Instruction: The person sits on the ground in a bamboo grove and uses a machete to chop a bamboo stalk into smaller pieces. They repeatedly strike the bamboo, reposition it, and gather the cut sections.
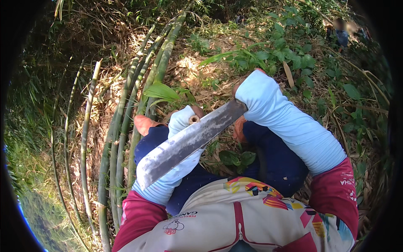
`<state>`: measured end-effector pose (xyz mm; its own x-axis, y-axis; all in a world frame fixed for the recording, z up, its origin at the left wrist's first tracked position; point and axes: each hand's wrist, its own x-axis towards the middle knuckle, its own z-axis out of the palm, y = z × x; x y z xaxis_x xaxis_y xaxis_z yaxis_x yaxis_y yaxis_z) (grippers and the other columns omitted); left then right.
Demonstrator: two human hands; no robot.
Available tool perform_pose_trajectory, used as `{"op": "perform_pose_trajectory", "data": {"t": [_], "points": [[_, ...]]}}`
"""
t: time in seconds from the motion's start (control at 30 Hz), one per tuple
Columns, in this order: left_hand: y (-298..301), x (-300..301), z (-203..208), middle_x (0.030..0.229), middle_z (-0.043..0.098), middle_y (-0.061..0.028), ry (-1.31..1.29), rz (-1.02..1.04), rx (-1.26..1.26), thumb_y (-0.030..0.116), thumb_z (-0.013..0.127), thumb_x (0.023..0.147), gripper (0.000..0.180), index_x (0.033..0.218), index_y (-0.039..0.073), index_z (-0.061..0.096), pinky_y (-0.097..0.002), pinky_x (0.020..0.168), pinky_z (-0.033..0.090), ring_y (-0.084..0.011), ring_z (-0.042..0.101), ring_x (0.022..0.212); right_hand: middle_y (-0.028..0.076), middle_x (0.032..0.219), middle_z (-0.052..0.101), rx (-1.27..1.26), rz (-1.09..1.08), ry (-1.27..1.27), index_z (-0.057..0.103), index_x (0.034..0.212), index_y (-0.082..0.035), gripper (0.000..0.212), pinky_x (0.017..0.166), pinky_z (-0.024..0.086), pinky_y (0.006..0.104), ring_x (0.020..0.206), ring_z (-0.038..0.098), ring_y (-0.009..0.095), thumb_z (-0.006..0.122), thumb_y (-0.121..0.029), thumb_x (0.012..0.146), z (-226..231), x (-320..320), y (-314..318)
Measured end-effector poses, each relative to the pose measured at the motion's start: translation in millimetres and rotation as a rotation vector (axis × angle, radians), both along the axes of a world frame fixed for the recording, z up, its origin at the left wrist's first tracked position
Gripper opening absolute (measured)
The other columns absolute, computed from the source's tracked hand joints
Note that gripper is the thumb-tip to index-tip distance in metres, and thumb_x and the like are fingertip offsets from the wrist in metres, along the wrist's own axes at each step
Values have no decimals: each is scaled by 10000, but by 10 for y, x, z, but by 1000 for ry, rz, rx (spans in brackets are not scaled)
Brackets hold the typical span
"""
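A machete (195, 140) with a broad, worn grey blade slants across the middle, its square tip down at the left. My right hand (240, 87), mostly covered by a light blue sleeve, is closed around its hidden handle. Behind the blade, my left hand (198, 111) is closed on a thin stick (194, 119), whose pale, hollow cut end faces me. How far the stick extends is hidden. The blade passes in front of my left wrist and forearm; whether it touches them, I cannot tell.
Tall green bamboo stems (126, 105) stand close by on the left, with a cut stem (89, 101) beyond them. Leafy plants (289, 50) and dry leaves cover the ground ahead. Another person (341, 35) is far off at the upper right. My orange shoes (145, 124) are near my hands.
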<state>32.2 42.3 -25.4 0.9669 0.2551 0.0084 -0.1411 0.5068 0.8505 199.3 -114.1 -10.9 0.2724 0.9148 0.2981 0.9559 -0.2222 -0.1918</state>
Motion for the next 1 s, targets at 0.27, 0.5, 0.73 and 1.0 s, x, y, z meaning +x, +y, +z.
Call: {"op": "perform_pose_trajectory", "data": {"t": [0.27,0.5,0.73,1.0], "points": [[58,-28,-157,641,456,-21,4,-109,674,80,672,784,225,721,70,456,-309,544,362,-163,428,573,-43,651,473,470,-694,535,538,836,-70,162,577,348,220,621,427,42,696,-105,837,-159,787,-611],[87,106,-122,844,476,-31,-103,-113,282,179,565,929,226,1016,83,380,-266,676,371,-94,407,746,13,725,542,437,-446,859,564,849,-43,230,645,434,253,680,503,88,739,-190,825,254,-42,-173],[-31,85,-63,933,555,-60,-53,-30,396,235,579,955,281,1098,-3,538,-273,734,406,-122,483,809,151,809,585,194,-170,410,624,848,-20,258,631,479,395,736,607,312,783,-161,701,225,-302,-142],[99,102,-174,885,589,-67,-25,-203,375,258,628,893,297,1066,24,567,-271,660,437,-151,557,739,48,757,612,-92,6,154,640,823,-127,349,691,448,400,708,602,275,803,-153,516,369,-358,-94]]}}
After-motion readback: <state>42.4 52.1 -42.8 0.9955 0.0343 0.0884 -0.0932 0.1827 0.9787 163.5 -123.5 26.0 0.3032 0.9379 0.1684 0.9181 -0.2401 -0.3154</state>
